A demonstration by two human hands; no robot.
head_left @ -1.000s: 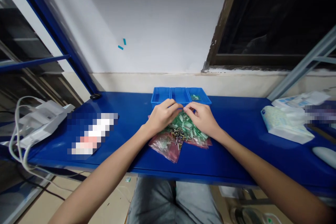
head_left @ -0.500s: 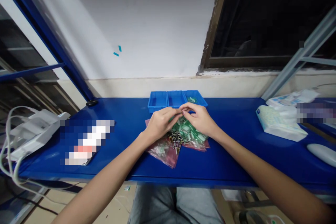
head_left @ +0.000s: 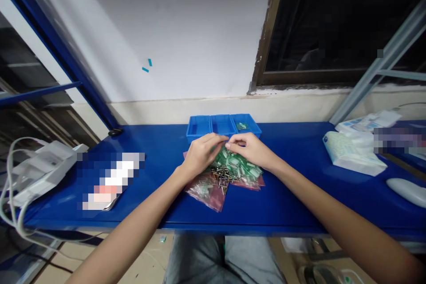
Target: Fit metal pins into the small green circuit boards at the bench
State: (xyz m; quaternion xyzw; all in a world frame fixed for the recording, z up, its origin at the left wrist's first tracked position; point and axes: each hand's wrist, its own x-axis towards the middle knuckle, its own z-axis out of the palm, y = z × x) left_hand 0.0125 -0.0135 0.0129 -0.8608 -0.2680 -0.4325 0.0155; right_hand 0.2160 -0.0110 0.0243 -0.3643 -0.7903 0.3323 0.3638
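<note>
My left hand and my right hand meet fingertip to fingertip above a heap of small parts. Both have thumb and fingers pinched together; whatever is between them is too small or hidden to make out. Under the hands lie small green-tinted clear packets. Just in front of these is a pile of small metal screws. Pinkish clear plastic bags are spread beneath the parts, partly covered by them and by my left hand.
A blue three-compartment tray stands behind the hands, green packets in its right compartment. On the blue table, a power strip with white cables and a blurred phone-like object are left; a tissue pack and white mouse-like object are right.
My hands remain together over the heap with slight finger shifts. A small dark item seen between the fingertips earlier is no longer visible. The whole view has shifted slightly.
</note>
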